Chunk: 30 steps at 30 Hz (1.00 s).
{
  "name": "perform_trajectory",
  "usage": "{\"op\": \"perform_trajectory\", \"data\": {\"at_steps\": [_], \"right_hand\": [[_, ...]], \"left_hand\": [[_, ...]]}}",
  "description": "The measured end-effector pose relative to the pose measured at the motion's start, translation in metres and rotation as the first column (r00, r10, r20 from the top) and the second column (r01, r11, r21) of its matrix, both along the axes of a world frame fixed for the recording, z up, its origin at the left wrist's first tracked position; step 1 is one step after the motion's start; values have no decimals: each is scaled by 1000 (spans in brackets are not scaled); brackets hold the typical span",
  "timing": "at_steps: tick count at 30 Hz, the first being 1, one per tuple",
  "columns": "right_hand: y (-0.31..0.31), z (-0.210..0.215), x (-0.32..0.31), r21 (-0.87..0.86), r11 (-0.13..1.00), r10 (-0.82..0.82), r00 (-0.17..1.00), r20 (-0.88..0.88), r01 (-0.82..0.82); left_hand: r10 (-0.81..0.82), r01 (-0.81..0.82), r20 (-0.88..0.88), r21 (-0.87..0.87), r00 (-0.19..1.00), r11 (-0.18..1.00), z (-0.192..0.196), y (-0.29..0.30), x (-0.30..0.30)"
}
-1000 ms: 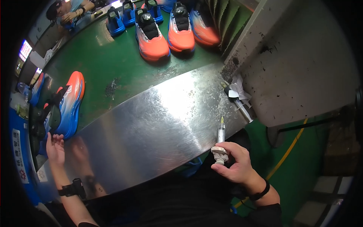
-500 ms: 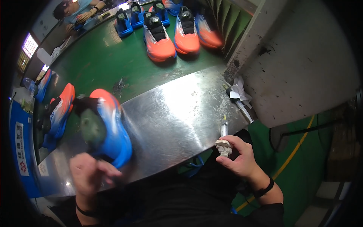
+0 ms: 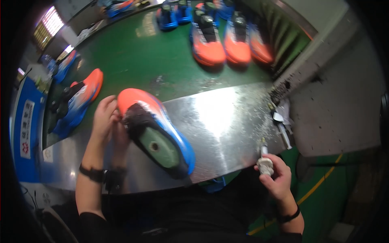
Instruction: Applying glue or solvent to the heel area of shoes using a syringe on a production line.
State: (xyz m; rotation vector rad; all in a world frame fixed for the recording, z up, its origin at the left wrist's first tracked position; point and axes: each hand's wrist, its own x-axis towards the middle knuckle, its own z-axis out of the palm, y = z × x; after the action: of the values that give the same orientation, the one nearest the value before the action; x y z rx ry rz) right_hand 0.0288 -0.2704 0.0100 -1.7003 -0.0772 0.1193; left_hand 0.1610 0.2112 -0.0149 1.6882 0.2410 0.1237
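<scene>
- The left hand grips the heel end of an orange-and-blue shoe, fingers curled against its dark collar; a dark wristband sits on that forearm.
- The shoe lies on the shiny metal surface, its toe toward the green belt and its open top turned up, showing a pale green last with a round hole.
- The right hand is closed around a small hand tool with a whitish collar and a thin tip pointing up, held just off the surface's near edge.
- Between the shoe and the right hand, the metal sheet shows a broad bare stretch with a bright glare in the middle.
- The near edge of the surface curves along the person's dark clothing; the far edge meets the green conveyor belt.
- Metal tools lie at the right corner of the surface, amid scattered grit, close to a grey wall.
- A second orange-and-blue shoe rests on the belt just left of the left hand.
- A row of orange shoes stands well apart at the belt's far side, with blue ones beyond.
</scene>
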Motion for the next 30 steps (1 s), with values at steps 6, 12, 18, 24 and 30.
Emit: {"op": "perform_trajectory", "data": {"at_steps": [6,12,18,24,30], "right_hand": [[-1,6,-21,69,994,-86,996,25,84],[20,34,-12,229,973,-42,998,38,33],[68,72,17,370,860,251,923,293,-352],[136,113,58,318,598,474,645,600,-736],[172,126,71,370,493,500,604,621,-787]], "left_hand": [[-161,171,-60,253,985,952,-10,-21,39],[-167,280,266,-475,949,834,59,-86,-3],[-302,452,345,-549,889,703,82,-91,-33],[-268,436,348,-626,898,647,80,-80,-54],[-417,578,464,-286,781,765,66,-68,-61]]}}
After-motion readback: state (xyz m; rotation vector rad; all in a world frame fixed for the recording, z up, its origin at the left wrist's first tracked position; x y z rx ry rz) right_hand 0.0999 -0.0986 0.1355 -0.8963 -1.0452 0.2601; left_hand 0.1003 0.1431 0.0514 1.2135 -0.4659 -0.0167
